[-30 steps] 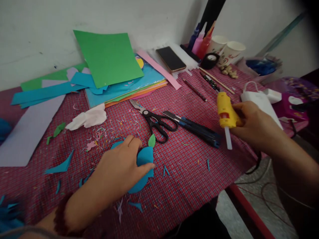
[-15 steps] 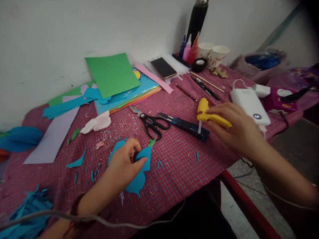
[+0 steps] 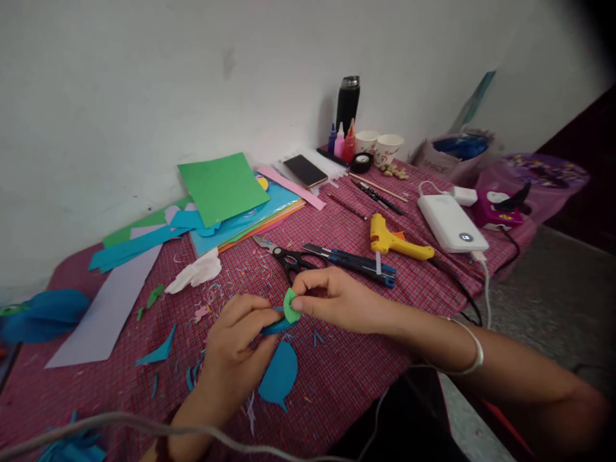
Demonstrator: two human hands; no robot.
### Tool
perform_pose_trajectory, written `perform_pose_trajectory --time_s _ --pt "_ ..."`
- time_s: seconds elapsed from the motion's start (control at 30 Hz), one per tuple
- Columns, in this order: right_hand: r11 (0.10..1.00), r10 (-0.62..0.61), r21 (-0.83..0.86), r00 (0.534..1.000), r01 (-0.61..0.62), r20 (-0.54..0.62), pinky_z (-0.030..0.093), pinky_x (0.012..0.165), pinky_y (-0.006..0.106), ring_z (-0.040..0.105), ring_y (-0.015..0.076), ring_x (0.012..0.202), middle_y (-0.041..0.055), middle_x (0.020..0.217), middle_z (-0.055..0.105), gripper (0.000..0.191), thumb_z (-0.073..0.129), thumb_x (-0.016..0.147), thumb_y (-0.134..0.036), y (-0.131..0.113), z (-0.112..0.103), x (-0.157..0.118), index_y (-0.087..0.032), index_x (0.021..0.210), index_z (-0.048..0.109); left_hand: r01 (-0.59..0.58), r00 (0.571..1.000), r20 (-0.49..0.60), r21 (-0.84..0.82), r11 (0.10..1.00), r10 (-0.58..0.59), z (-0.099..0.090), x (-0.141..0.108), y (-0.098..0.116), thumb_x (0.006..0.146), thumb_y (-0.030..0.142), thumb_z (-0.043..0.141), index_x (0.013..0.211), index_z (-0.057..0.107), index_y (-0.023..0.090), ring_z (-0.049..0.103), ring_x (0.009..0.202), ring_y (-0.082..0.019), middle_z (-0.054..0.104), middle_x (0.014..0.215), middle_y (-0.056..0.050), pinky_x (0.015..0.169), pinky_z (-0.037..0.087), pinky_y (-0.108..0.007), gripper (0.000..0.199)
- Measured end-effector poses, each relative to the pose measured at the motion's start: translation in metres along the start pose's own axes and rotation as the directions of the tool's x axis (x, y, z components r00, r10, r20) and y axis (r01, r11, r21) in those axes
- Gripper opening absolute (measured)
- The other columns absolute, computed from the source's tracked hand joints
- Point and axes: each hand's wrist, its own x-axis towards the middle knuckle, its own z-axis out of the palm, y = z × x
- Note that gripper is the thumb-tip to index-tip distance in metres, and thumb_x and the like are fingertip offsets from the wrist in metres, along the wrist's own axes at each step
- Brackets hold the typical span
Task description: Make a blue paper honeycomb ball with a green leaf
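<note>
My left hand [image 3: 240, 343] is closed on a blue paper piece [image 3: 278, 323], which sticks out past the fingertips. With thumb and fingers, my right hand [image 3: 332, 296] pinches a small curved green paper piece [image 3: 290, 307] at the end of the blue one. A blue paper petal [image 3: 280, 375] lies flat on the checked cloth just below the hands. Behind my right hand rest black-handled scissors [image 3: 289, 258], partly hidden, and a dark blue utility knife [image 3: 353, 261]. A yellow glue gun [image 3: 397, 242] lies to the right, its nozzle over the knife.
Coloured paper sheets [image 3: 224, 189] lie at the back left, with a phone [image 3: 305, 171] beside them. Bottles and paper cups [image 3: 387, 149] stand by the wall. A white power bank [image 3: 452, 222] sits right. A grey cable [image 3: 144, 421] crosses the foreground. Blue scraps [image 3: 160, 350] lie left.
My right hand has let go of the glue gun, now on the table, and moved left to the green paper piece. My left hand has lifted the blue piece. The view has shifted.
</note>
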Motion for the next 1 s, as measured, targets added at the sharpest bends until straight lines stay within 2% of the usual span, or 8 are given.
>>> perform_pose_trajectory --time_s 0.23,0.37,0.47,0.57,0.67,0.77,0.87,1.0 --pt "0.967 0.13 0.213 0.99 -0.137 0.05 0.042 0.06 0.023 0.048 0.007 0.057 -0.0061 0.062 0.054 0.029 0.072 0.076 -0.04 0.005 0.003 0.009 -0.016 0.069 0.056 -0.195 0.978 -0.058 0.11 0.975 0.202 0.0 -0.007 -0.009 0.085 0.006 0.057 0.1 0.06 0.019 0.06 0.081 -0.018 0.067 0.088 -0.005 0.074 0.051 -0.032 0.02" --pt "0.94 0.21 0.255 0.973 -0.228 0.096 0.043 0.059 0.022 0.05 0.0064 0.054 -0.0063 0.06 0.055 0.021 0.07 0.076 -0.032 0.009 0.006 0.013 -0.016 0.07 0.056 -0.227 0.973 -0.023 0.058 0.972 0.229 0.005 -0.01 -0.011 0.086 0.006 0.055 0.119 0.057 0.018 0.06 0.08 -0.017 0.066 0.089 -0.005 0.071 0.052 -0.028 0.035" --pt "0.938 0.273 0.174 0.948 -0.301 0.166 0.045 0.06 0.023 0.052 0.0076 0.054 -0.0057 0.059 0.053 0.014 0.058 0.084 -0.023 0.009 0.003 0.016 -0.017 0.071 0.054 -0.137 0.991 -0.007 -0.095 0.986 0.137 0.007 -0.008 -0.009 0.086 0.006 0.056 0.115 0.063 0.022 0.061 0.079 -0.014 0.065 0.088 -0.003 0.068 0.05 -0.024 0.033" --pt "0.959 0.162 -0.235 0.987 -0.157 0.004 0.048 0.069 0.027 0.058 0.0118 0.068 -0.0002 0.073 0.06 0.008 0.053 0.087 -0.02 0.007 -0.009 0.018 -0.016 0.081 0.058 0.159 0.986 -0.002 -0.283 0.946 -0.167 0.007 -0.005 -0.007 0.082 0.008 0.062 0.096 0.069 0.024 0.06 0.073 -0.011 0.064 0.081 0.001 0.066 0.049 -0.021 0.022" --pt "0.6 -0.089 -0.798 0.987 -0.054 -0.133 0.046 0.085 0.034 0.059 0.0188 0.091 0.0083 0.098 0.063 0.015 0.055 0.087 -0.017 0.009 -0.023 0.019 -0.014 0.1 0.061 0.508 0.841 0.077 -0.456 0.731 -0.536 0.008 -0.004 -0.01 0.078 0.016 0.068 0.085 0.071 0.022 0.055 0.064 -0.009 0.061 0.073 0.004 0.058 0.045 -0.018 0.01" --pt "0.31 -0.05 -0.948 0.995 -0.065 -0.084 0.046 0.088 0.038 0.059 0.0231 0.097 0.013 0.105 0.062 0.022 0.055 0.089 -0.022 0.017 -0.028 0.019 -0.012 0.107 0.062 0.667 0.631 0.203 -0.635 0.389 -0.749 0.011 -0.006 -0.017 0.071 0.027 0.075 0.087 0.07 0.02 0.048 0.055 -0.007 0.058 0.066 0.005 0.049 0.04 -0.017 0.018" --pt "0.286 -0.015 -0.955 0.996 -0.08 -0.088 0.046 0.086 0.04 0.06 0.0254 0.095 0.0149 0.105 0.062 0.025 0.053 0.089 -0.026 0.024 -0.023 0.024 -0.013 0.108 0.062 0.655 0.524 0.248 -0.728 0.2 -0.815 0.014 -0.005 -0.022 0.065 0.034 0.08 0.084 0.068 0.016 0.042 0.048 -0.006 0.055 0.058 0.006 0.045 0.037 -0.016 0.029" --pt "0.303 0.012 -0.944 0.991 -0.13 -0.132 0.048 0.079 0.042 0.062 0.0295 0.092 0.0183 0.103 0.063 0.03 0.054 0.085 -0.025 0.024 -0.021 0.038 -0.011 0.111 0.06 0.626 0.512 0.235 -0.761 0.171 -0.826 0.013 -0.002 -0.021 0.062 0.041 0.082 0.073 0.064 0.015 0.033 0.042 -0.004 0.045 0.048 0.009 0.038 0.029 -0.015 0.033"
